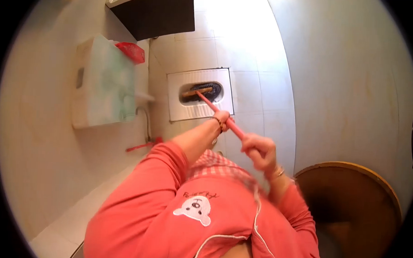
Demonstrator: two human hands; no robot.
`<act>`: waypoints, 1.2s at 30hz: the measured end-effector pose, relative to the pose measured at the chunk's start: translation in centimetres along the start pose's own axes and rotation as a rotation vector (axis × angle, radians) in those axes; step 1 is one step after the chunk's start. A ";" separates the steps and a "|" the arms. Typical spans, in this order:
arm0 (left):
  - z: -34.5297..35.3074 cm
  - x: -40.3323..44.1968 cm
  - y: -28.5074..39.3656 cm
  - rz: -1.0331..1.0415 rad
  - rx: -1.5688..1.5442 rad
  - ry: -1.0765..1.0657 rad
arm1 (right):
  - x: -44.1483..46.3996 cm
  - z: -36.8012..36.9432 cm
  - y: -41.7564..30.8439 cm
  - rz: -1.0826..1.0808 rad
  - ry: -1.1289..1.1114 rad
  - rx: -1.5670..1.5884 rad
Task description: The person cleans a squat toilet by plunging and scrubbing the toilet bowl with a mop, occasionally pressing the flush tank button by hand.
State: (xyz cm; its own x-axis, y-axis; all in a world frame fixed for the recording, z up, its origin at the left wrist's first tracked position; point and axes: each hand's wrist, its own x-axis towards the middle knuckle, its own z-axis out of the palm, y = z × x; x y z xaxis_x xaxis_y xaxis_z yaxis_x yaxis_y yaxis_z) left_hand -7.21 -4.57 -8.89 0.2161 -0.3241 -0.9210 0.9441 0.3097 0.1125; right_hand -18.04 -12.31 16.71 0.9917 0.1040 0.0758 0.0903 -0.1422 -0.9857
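Observation:
A squat toilet (176, 110) is set into the tiled floor ahead of me. Inside its basin lies the wooden head of a long-handled brush (234, 128), with dark material around it that I cannot make out clearly. The pink handle slants from the basin up toward my body. My left hand (222, 121), with a dark beaded bracelet at the wrist, is wrapped round the handle farther down. Nearer to me, my right hand (259, 151) is closed round its upper part.
On the left wall hangs a pale water tank (103, 86) with a red bag (132, 52) at its far end. Below it are a curved pipe (147, 122) and a red-handled item (142, 147). A dark cabinet (158, 13) stands beyond; a round brown-rimmed object (350, 167) is at right.

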 end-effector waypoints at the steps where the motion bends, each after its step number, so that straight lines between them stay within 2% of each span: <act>1: 1.0 -1.6 1.2 0.027 0.002 0.010 | 0.9 -0.5 -1.4 0.022 -0.028 -0.034; 2: 1.2 -3.9 0.9 0.047 0.003 -0.070 | 0.7 -0.3 -2.8 -0.031 0.001 -0.028; 3: 2.0 -8.2 0.9 0.095 -0.044 -0.089 | 1.2 -0.4 -4.9 -0.149 -0.065 -0.035; 5: 0.7 -7.9 0.1 0.040 -0.022 -0.142 | 1.0 0.6 -4.1 -0.196 -0.120 -0.072; 7: -0.6 -4.7 -0.9 0.003 0.049 -0.082 | 0.5 2.1 0.4 -0.291 -0.187 -0.052; 9: 0.1 -3.0 -0.2 0.004 0.096 -0.027 | 0.1 1.0 0.1 -0.233 -0.146 -0.056; 11: 1.2 -2.5 -0.4 -0.002 0.074 -0.042 | 0.4 -0.3 -1.9 -0.118 -0.147 -0.189; 13: 2.6 -9.5 0.1 0.003 0.051 -0.071 | 0.8 -0.5 -4.8 -0.189 -0.178 -0.003; 16: -0.6 -4.0 -1.5 -0.065 0.080 -0.029 | -0.3 0.9 -2.0 -0.108 -0.218 -0.114; 18: 0.1 -1.8 0.0 -0.039 0.209 0.008 | 0.1 1.2 -0.4 -0.101 -0.046 -0.060; 19: 0.6 -1.1 0.4 -0.073 0.199 -0.048 | -0.2 0.5 0.3 -0.124 0.082 -0.123; 21: 1.3 0.3 1.6 -0.095 0.160 -0.126 | 0.2 -1.9 -1.9 0.130 0.140 0.082; 22: 2.2 -0.3 2.5 -0.159 0.134 -0.083 | 0.5 -2.3 -4.0 0.008 0.067 0.048; 23: 2.9 -1.0 2.8 -0.226 0.094 -0.036 | 0.5 -2.8 -6.2 -0.108 -0.019 0.018; 25: 4.5 -3.9 2.7 -0.281 -0.136 0.013 | 0.3 -2.7 -10.0 -0.236 0.005 0.137; 27: 5.8 -7.6 1.2 -0.173 -0.332 -0.203 | 0.3 -3.2 -13.7 -0.292 0.029 0.227; 29: 6.4 -10.9 1.0 -0.246 -0.618 -0.264 | 0.8 -3.5 -15.8 -0.420 -0.096 0.274; 30: 5.8 -10.7 0.9 -0.381 -0.807 -0.450 | 1.0 -2.4 -16.1 -0.495 -0.025 0.224; 31: 5.8 -11.3 1.3 -0.374 -0.812 -0.457 | 1.5 -1.6 -16.2 -0.500 -0.034 0.224; 33: 5.4 -13.0 1.2 -0.317 -1.066 -0.653 | 2.0 0.1 -16.3 -0.599 0.254 -0.051; 34: 5.2 -13.7 1.7 -0.377 -1.159 -0.723 | 1.9 2.0 -15.5 -0.603 0.501 0.081; 35: 4.7 -13.7 1.5 -0.376 -1.169 -0.719 | 1.9 1.9 -15.5 -0.596 0.495 0.083; 36: 4.2 -13.7 1.3 -0.343 -1.136 -0.677 | 2.0 1.4 -15.5 -0.569 0.273 0.121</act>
State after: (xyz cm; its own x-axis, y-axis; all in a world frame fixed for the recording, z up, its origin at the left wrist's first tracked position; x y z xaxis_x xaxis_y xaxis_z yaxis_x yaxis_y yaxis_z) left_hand -7.89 -3.53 5.45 0.4032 -0.8011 -0.4423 0.3229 0.5768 -0.7503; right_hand -17.61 -8.51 31.91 0.7810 -0.1264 0.6116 0.6139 -0.0250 -0.7890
